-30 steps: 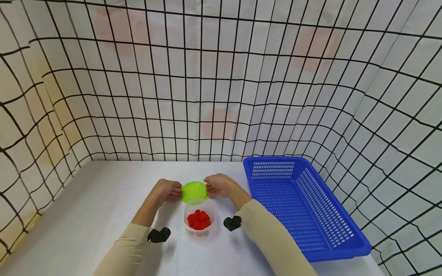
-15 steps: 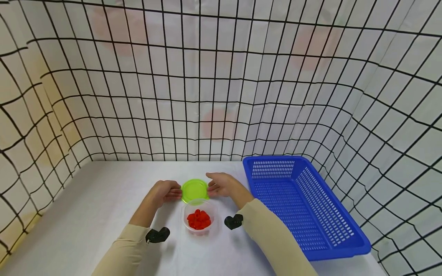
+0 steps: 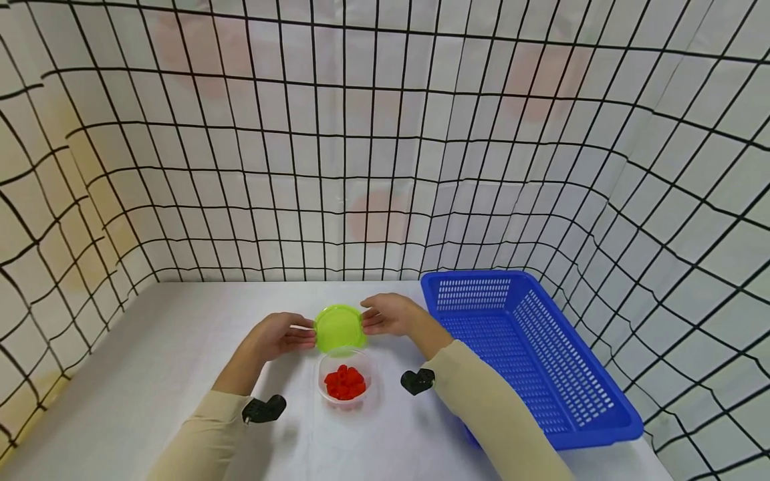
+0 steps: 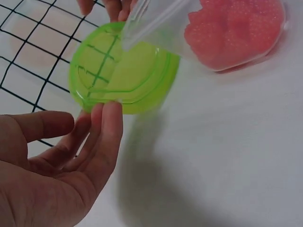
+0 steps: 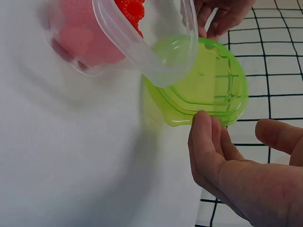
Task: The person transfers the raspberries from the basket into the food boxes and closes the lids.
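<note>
A see-through green lid (image 3: pixel 339 329) stands tilted between my two hands, just behind a clear round tub (image 3: pixel 322 394). Red raspberry-like pieces (image 3: pixel 345 383) lie in the tub. My left hand (image 3: pixel 283 335) touches the lid's left edge with extended fingertips; in the left wrist view its thumb (image 4: pixel 47 125) is apart from the lid. On the opposite edge, the fingertips of my right hand (image 3: pixel 391 315) touch the lid, and the right wrist view shows that thumb (image 5: pixel 274 134) held away too. The tub's rim partly covers the lid in both wrist views.
A blue perforated basket (image 3: pixel 577 437) stands on the right of the white table (image 3: pixel 150 374), partly behind my right sleeve. Black netting (image 3: pixel 343 177) with white sheeting behind it encloses the back and both sides.
The lid has tipped from showing a domed face to showing its flat face, and now looks taller and slightly farther up the view. Both hands moved slightly with it; the tub stayed put.
</note>
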The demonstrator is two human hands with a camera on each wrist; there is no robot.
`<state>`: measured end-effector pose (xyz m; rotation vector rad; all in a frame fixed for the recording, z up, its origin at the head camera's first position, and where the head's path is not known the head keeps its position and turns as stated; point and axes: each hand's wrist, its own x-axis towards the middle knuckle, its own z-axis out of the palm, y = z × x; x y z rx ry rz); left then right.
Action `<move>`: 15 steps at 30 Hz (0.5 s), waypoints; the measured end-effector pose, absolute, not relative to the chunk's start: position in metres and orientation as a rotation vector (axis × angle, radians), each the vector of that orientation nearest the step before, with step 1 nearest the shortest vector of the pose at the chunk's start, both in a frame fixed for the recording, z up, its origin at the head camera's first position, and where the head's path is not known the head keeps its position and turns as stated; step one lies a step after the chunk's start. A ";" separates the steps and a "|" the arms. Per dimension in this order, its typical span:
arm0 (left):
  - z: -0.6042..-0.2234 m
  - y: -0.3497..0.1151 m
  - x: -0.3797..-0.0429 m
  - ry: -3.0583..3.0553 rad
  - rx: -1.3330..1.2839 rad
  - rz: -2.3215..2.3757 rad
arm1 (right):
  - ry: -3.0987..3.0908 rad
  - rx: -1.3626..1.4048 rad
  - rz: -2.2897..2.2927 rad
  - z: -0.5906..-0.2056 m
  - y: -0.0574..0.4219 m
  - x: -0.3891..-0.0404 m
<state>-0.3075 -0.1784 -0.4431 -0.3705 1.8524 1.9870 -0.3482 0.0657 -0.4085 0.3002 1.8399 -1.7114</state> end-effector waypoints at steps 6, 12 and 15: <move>-0.435 -0.182 -0.307 1.856 -0.236 1.956 | 1.864 0.240 -1.695 -0.394 0.072 -0.340; -0.428 -0.182 -0.303 1.885 -0.114 1.920 | 1.920 0.176 -1.658 -0.384 0.076 -0.333; -0.424 -0.181 -0.300 1.912 -0.074 1.883 | 1.958 0.129 -1.618 -0.382 0.076 -0.328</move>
